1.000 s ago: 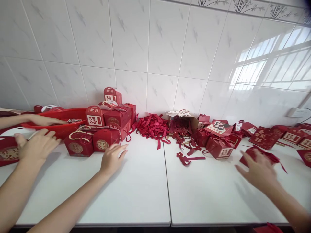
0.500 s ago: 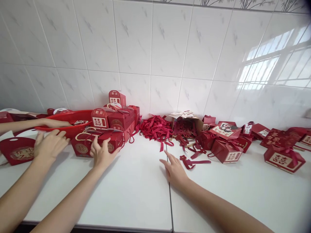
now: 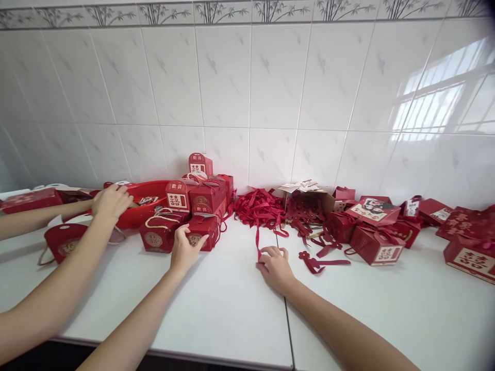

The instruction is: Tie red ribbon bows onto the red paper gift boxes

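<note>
One red ribbon [image 3: 258, 240] seems pinched by the right hand [image 3: 277, 270].

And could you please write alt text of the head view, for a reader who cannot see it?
A person's left hand touches a red box and the right hand pinches a red ribbon above a white table. At left, a co-worker's arms extend toward a red basin; other boxes stand at right, before a tiled wall.

The left hand [image 3: 186, 251] partly hides a gold-printed box [image 3: 208, 229]; a co-worker's hand [image 3: 112, 203] — the red basin [image 3: 130, 220]. The front right box [image 3: 472, 260] is cut off — right edge.
</note>
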The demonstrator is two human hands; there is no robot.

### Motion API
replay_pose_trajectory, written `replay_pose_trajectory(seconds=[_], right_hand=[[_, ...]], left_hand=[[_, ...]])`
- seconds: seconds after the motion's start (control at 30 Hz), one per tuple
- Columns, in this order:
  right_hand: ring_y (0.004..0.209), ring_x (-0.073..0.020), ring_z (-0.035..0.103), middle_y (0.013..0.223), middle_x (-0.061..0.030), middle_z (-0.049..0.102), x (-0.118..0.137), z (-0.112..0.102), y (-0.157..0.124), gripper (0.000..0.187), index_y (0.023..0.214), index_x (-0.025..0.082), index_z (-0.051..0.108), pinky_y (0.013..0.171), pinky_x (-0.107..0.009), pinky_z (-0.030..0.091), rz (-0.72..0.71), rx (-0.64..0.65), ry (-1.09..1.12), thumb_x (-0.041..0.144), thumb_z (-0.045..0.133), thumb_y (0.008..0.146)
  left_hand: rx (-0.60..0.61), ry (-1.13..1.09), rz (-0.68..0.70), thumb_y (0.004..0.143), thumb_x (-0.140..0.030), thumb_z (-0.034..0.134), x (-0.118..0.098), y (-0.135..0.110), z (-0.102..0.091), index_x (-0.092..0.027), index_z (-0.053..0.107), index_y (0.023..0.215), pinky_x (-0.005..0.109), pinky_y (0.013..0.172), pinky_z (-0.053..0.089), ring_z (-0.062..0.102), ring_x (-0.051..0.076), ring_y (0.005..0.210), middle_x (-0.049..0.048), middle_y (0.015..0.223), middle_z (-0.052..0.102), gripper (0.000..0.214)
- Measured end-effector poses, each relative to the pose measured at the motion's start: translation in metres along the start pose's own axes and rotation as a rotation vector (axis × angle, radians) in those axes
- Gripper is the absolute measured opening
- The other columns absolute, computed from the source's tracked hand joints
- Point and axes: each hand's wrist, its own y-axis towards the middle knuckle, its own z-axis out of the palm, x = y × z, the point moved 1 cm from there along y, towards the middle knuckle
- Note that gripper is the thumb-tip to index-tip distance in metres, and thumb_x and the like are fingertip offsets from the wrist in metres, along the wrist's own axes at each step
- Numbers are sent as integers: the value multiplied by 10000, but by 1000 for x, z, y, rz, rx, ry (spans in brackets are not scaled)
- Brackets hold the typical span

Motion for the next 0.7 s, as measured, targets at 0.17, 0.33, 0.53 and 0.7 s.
replay_pose_trajectory(seconds=[0.17, 0.33, 0.53, 0.7], right_hand=[[1025, -230, 561, 1099, -102, 625, 27, -34, -9, 338, 558, 188, 435, 934, -425, 360, -12, -152, 344, 360, 533, 832], [555, -126, 513, 568, 27, 465, 34, -96, -3, 386, 620, 224, 259, 597, -289, 435, 59, -271, 659, 437, 485, 849], [446, -54, 177, 536, 102, 224, 42, -149, -17, 415, 696, 218, 351, 426, -206, 159, 219, -148, 855, 490, 662, 728], [444, -60, 122, 582, 79, 279, 33, -163, -24, 396, 816, 201, 486, 413, -213, 89, 364, 14, 925, 583, 384, 822]], left_hand=[[8, -12, -39, 653, -483, 690, -8, -3, 0, -212, 357, 1062, 448, 841, 488, 563, 287, 1009, 91, 1099, 480, 592], [40, 10, -15, 576, -541, 729, -25, -1, 7, -186, 372, 1148, 490, 946, 429, 491, 312, 1108, 105, 1144, 413, 762], [49, 158, -94, 598, -556, 704, -32, 11, 14, -147, 388, 1235, 526, 990, 365, 398, 370, 1182, 143, 1153, 386, 820], [145, 106, -79, 596, -489, 709, -29, 13, 15, -151, 376, 1224, 533, 987, 366, 414, 364, 1173, 133, 1173, 356, 787]])
